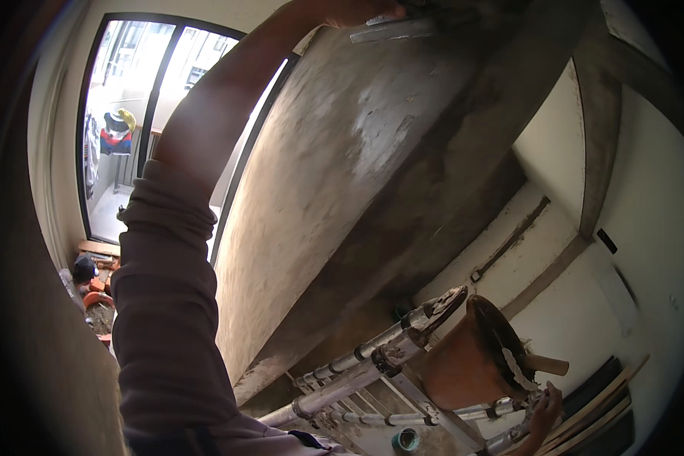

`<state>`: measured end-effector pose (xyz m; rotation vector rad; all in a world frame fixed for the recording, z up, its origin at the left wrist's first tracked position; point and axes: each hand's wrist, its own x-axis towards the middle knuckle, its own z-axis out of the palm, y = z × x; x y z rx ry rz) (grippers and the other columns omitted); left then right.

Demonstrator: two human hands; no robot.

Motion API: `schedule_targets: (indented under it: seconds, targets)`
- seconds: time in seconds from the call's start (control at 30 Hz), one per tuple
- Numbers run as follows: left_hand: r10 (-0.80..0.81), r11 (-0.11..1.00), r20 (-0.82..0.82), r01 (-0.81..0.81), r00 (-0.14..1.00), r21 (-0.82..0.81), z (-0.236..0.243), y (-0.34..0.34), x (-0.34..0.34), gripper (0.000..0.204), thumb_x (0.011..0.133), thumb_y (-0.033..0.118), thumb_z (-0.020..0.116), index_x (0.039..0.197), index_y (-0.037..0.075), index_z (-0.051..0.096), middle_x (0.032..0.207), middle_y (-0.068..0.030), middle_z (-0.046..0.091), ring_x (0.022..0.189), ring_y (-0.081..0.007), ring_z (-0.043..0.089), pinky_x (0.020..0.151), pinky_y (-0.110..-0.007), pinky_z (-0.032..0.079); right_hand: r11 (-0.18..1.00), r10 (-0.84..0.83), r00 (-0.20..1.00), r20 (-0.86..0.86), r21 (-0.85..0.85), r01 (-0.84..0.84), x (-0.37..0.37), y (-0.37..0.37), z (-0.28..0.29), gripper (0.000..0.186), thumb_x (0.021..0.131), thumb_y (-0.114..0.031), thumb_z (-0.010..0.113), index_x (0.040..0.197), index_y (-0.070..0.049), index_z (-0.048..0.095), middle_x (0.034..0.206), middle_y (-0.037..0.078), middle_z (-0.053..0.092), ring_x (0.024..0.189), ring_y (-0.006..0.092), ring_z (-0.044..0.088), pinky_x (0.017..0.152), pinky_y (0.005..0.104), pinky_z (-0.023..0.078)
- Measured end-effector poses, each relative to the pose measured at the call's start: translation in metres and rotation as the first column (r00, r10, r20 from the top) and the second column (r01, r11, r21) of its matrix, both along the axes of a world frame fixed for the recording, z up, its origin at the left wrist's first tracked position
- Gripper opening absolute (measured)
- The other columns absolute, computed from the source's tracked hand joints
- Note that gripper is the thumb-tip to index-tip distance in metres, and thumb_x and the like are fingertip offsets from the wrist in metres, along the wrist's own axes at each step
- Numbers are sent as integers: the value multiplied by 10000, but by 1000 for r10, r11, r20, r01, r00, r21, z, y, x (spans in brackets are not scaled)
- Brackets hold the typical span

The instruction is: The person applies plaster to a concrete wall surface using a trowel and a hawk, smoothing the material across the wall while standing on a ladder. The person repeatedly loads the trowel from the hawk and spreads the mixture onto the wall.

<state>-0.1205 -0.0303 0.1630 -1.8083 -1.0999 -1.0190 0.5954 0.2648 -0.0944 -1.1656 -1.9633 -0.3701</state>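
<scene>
My left arm stretches up across the view in a rolled-up dark sleeve. At the top edge my left hand [361,11] is closed on a flat metal trowel [395,30], held close to the grey plastered surface [334,129]; the handle is mostly hidden in shadow. A wet, shiny patch of plaster [384,125] shows below the blade. At the lower right my right hand [546,414] grips the end of a plaster-smeared metal ladder [342,391]. Beside it, an orange-brown bucket [460,365] rests tilted on the ladder, a wooden handle [547,365] sticking out of its mouth.
Far below stands a small green container [406,439]. Long boards [596,414] lean by the white wall at the lower right. At the left, a dark-framed glass door [152,91] lets in daylight, with bricks and a tub [99,311] of material on the floor near it.
</scene>
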Motion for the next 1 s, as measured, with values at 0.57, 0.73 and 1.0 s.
schedule_targets:
  seconds: [0.57, 0.73, 1.0]
  targets:
    - [-16, 987, 101, 31, 995, -157, 37, 19, 4, 481, 876, -26, 541, 1352, 8, 474, 1279, -132, 568, 1178, -216, 527, 1006, -319, 404, 999, 4, 1000, 5, 44, -4, 7, -4, -2, 384, 827, 26, 451, 1187, -8, 581, 970, 123, 516, 917, 271, 539, 850, 385, 440]
    - [127, 981, 126, -106, 984, -163, 28, 1, 24, 473, 895, 12, 570, 1359, 14, 474, 1260, -132, 587, 1170, -216, 532, 1001, -317, 403, 997, 38, 999, 34, 73, -41, 5, 2, -1, 380, 847, -8, 442, 1200, -26, 583, 962, 121, 522, 912, 269, 542, 847, 382, 445]
    - [195, 970, 183, -162, 963, -183, 6, -9, 41, 479, 899, 128, 632, 1337, -5, 489, 1258, -138, 586, 1172, -220, 528, 1011, -329, 398, 999, 41, 999, 13, 19, -41, 6, 8, -3, 329, 934, -84, 423, 1216, -27, 583, 1013, 130, 563, 943, 274, 564, 863, 392, 451]
